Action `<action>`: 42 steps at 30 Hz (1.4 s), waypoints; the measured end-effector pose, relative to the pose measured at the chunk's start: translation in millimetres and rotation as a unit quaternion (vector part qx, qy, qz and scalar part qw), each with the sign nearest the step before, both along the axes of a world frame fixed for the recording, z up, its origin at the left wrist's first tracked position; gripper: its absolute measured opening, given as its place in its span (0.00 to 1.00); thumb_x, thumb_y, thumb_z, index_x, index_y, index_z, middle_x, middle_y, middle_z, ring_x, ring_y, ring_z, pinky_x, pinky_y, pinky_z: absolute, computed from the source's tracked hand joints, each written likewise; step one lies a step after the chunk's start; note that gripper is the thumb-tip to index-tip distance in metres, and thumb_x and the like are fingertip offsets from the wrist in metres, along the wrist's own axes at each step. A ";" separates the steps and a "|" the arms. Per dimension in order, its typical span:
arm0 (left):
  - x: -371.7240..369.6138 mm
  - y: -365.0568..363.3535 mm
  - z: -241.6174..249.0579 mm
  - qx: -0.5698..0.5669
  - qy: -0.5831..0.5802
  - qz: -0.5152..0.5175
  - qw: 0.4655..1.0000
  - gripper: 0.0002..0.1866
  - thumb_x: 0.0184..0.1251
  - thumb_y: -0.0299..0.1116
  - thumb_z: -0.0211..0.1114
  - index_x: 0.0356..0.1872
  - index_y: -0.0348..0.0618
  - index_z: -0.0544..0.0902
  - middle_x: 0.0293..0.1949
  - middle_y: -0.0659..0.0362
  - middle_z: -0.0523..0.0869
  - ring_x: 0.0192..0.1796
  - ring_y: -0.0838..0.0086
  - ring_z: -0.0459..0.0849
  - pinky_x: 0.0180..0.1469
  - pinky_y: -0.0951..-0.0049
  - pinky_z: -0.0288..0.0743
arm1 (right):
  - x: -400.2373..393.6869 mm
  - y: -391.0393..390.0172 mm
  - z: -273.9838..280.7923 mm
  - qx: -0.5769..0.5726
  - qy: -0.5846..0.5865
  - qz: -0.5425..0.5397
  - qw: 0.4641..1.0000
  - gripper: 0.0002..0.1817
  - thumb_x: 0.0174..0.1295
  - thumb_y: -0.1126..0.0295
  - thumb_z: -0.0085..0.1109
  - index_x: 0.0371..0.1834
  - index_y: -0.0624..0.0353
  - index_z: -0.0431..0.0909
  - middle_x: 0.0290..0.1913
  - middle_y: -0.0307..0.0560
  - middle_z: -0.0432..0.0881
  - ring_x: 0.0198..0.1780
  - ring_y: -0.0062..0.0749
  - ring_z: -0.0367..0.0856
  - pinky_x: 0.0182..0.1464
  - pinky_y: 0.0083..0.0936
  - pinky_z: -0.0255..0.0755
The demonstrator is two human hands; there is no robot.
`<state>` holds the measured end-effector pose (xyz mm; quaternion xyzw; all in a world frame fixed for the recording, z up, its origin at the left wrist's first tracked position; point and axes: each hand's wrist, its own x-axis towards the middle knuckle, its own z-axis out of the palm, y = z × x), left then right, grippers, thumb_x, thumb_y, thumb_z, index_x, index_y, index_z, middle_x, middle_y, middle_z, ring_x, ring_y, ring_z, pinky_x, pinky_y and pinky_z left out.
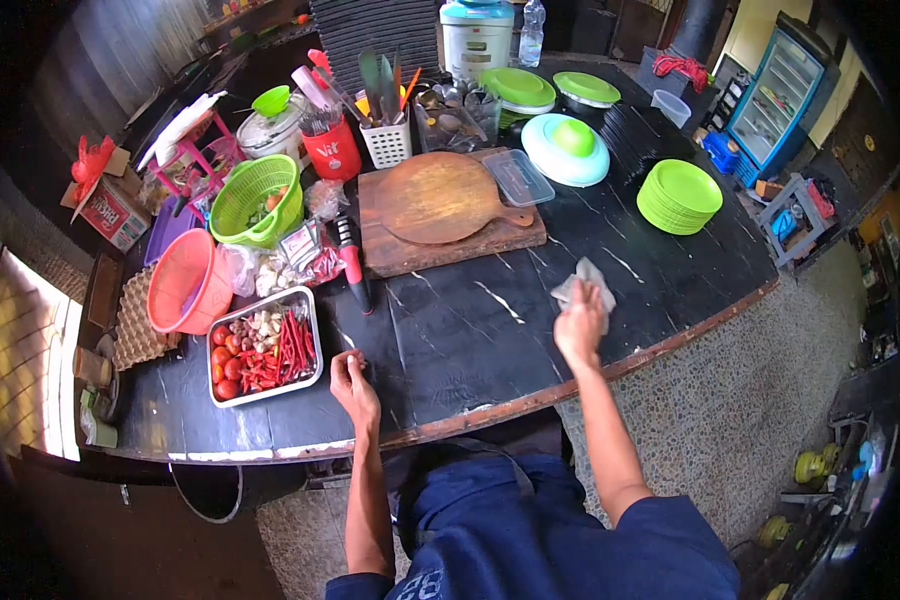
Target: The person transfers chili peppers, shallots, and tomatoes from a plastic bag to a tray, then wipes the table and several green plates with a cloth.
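Observation:
My right hand [578, 325] presses a crumpled pale cloth [592, 275] onto the black marbled table [450, 350], right of the middle. Near the front edge, my left hand [355, 388] is closed with its fingers curled; whether anything is inside them is hidden. Just left of that hand lies a white-rimmed metal tray [267, 393] of tomatoes [226, 366], red chillies [292, 345], garlic and shallots. A red-and-black handled tool [350, 262] rests beyond my left hand. Behind it, a round wooden board [440, 198] sits on a thick wooden slab [420, 261].
A pink basket [192, 282] and a green basket [255, 205] stand at left beside an egg carton [142, 318]. Stacked green plates [679, 197] are at right. A red utensil holder [330, 150], a clear lid [518, 178] and a white-and-green lidded dish [565, 150] line the back.

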<state>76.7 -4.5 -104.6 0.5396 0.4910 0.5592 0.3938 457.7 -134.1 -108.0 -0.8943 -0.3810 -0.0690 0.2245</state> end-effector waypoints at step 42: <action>-2.3 -0.8 3.1 0.012 0.042 0.051 0.998 0.12 0.82 0.31 0.57 0.41 0.33 0.83 0.36 0.60 0.83 0.42 0.76 0.78 0.49 0.73 0.73 | 29.2 -41.8 37.0 0.089 0.120 0.229 0.962 0.40 0.51 0.92 0.42 0.68 0.54 0.84 0.70 0.59 0.81 0.76 0.55 0.74 0.81 0.43 0.64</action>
